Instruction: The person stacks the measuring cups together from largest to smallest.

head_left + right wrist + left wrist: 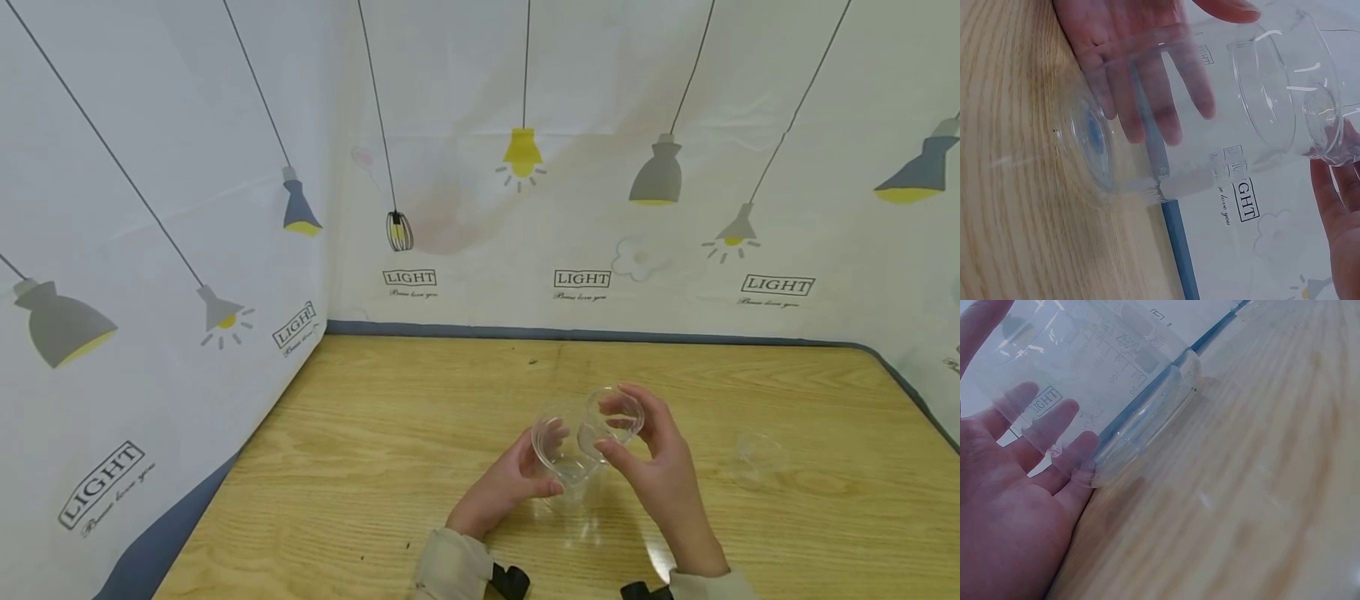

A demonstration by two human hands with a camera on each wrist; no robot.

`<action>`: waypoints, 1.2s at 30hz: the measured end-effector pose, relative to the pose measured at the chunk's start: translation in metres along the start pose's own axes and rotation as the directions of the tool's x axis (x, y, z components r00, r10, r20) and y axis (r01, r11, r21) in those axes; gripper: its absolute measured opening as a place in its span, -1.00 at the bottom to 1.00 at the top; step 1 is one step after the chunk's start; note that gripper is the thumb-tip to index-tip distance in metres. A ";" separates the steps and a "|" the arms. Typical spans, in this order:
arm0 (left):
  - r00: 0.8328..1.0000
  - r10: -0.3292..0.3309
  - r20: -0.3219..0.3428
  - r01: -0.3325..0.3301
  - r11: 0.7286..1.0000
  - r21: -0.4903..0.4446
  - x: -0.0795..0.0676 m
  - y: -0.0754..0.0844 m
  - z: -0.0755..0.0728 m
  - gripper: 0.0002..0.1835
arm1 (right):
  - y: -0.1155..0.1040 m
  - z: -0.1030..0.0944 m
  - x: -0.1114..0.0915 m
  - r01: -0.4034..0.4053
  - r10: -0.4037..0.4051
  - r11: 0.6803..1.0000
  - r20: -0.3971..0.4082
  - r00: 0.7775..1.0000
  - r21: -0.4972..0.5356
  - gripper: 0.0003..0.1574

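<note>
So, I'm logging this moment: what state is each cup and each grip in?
Larger clear cup: open-topped, looks empty.
Smaller clear cup: tilted at the larger clear cup's mouth, looks empty; whether partly inside, unclear.
Third clear cup: resting on the table, unheld; upright or not, unclear.
Left grip: holds the larger clear cup.
Right grip: holds the smaller clear cup.

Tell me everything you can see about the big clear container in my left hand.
The container is colourless and see-through, apparently plastic, with a round open mouth and faint scale marks on its wall. It is roughly upright over the wooden table; whether its base touches is unclear. The left hand grips its side, and a smaller clear cup is held at its mouth, possibly touching.
</note>
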State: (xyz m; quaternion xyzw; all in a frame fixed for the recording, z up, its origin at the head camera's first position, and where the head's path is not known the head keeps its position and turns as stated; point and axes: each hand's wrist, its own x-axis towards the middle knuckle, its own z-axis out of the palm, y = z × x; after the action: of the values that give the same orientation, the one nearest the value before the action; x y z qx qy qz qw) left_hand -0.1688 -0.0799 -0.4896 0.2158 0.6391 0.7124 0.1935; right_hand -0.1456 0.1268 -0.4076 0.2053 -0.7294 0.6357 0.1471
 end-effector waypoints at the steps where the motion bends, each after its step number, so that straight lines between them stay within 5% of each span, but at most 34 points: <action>1: 1.000 0.001 0.001 -0.001 1.000 -0.002 0.000 0.000 0.000 -0.16 | 0.000 0.000 0.000 0.001 -0.001 1.000 0.000 1.000 0.002 -0.16; 20: 1.000 -0.005 0.003 0.005 1.000 -0.009 0.000 -0.001 0.000 -0.19 | 0.000 0.006 -0.001 0.000 0.000 1.000 0.005 1.000 0.028 -0.15; 36: 1.000 -0.011 -0.006 0.011 1.000 -0.009 0.002 -0.005 -0.002 -0.17 | -0.004 0.010 -0.003 -0.040 0.044 0.988 0.027 0.999 -0.146 -0.20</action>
State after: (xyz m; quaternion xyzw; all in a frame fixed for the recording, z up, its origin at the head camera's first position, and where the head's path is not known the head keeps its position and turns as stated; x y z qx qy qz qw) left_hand -0.1714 -0.0804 -0.4945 0.2092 0.6376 0.7150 0.1963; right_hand -0.1408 0.1169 -0.4068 0.1882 -0.7802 0.5806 0.1371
